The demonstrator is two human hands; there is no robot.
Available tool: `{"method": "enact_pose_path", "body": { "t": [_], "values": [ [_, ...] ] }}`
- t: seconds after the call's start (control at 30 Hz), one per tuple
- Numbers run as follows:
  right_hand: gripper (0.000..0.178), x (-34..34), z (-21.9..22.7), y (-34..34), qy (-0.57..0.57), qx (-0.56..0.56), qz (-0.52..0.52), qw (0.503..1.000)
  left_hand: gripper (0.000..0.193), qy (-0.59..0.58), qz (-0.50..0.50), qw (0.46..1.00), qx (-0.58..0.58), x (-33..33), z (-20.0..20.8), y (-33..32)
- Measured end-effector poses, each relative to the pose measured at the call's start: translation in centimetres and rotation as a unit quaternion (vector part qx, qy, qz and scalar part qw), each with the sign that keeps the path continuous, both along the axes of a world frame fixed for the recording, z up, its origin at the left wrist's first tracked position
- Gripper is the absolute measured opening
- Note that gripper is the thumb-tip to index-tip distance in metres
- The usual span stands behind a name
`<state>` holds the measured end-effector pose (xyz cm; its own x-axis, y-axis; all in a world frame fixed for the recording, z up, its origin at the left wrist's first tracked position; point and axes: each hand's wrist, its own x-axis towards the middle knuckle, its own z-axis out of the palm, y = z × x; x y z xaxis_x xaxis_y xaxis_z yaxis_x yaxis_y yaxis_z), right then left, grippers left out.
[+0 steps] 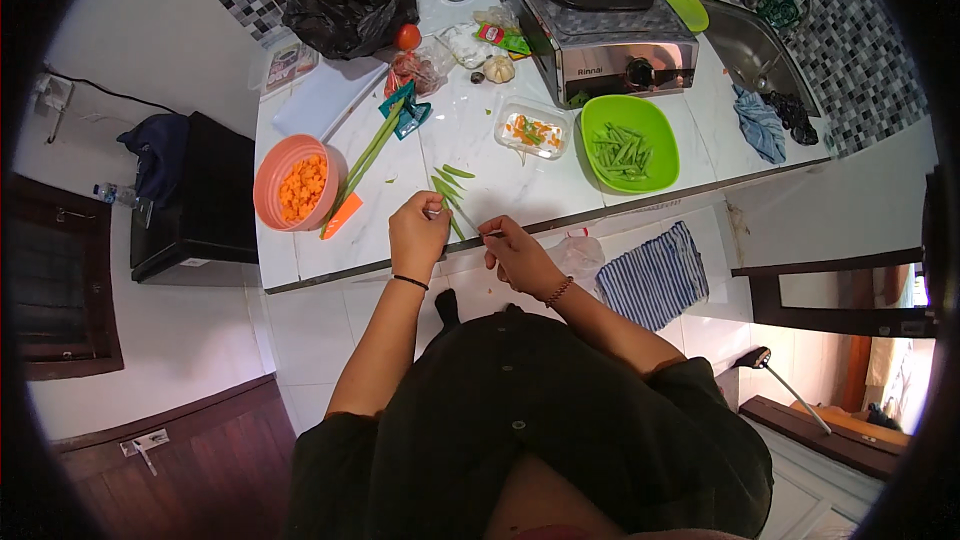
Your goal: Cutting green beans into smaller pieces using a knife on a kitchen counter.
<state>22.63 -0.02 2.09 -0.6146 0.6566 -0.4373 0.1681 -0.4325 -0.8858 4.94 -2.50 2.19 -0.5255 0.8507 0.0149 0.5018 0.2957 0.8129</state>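
At the counter's front edge, my left hand is closed, thumb and fingers pinched together beside a few loose green beans. My right hand sits just to its right with fingers curled in a pinch. A thin pale strip runs between the two hands; whether it is a blade or a bean string I cannot tell. Farther right, a lime-green bowl holds many green beans. Left of that bowl stands a clear plastic tray with orange and green scraps in it.
A pink bowl of diced carrot stands at left, beside long green stalks and a flat orange piece. Behind are a white board, a black bag, a tomato, garlic, a gas stove and a sink.
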Motion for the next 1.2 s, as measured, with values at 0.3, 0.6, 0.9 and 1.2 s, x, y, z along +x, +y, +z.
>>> {"method": "enact_pose_path", "body": {
  "t": [0.3,0.6,0.9,1.2],
  "values": [
    [0.022,0.9,1.0,0.3,-0.026,-0.063,0.001,0.998,0.017,0.021,0.016,1.0,-0.011,0.6,0.2,-0.5],
    [0.018,0.1,-1.3,-1.3,-0.01,0.118,0.026,0.993,0.017,0.04,0.017,0.999,-0.007,0.6,-0.1,-1.0],
    [0.018,-0.9,-0.8,-2.5,-0.045,0.152,-0.005,0.987,0.019,0.027,0.013,0.999,-0.009,0.6,-0.1,-1.2],
    [0.018,-1.8,-1.2,-2.5,-0.049,0.155,-0.024,0.986,0.02,0.009,0.003,1.0,-0.019,0.2,-0.3,-1.1]
  ]
}}
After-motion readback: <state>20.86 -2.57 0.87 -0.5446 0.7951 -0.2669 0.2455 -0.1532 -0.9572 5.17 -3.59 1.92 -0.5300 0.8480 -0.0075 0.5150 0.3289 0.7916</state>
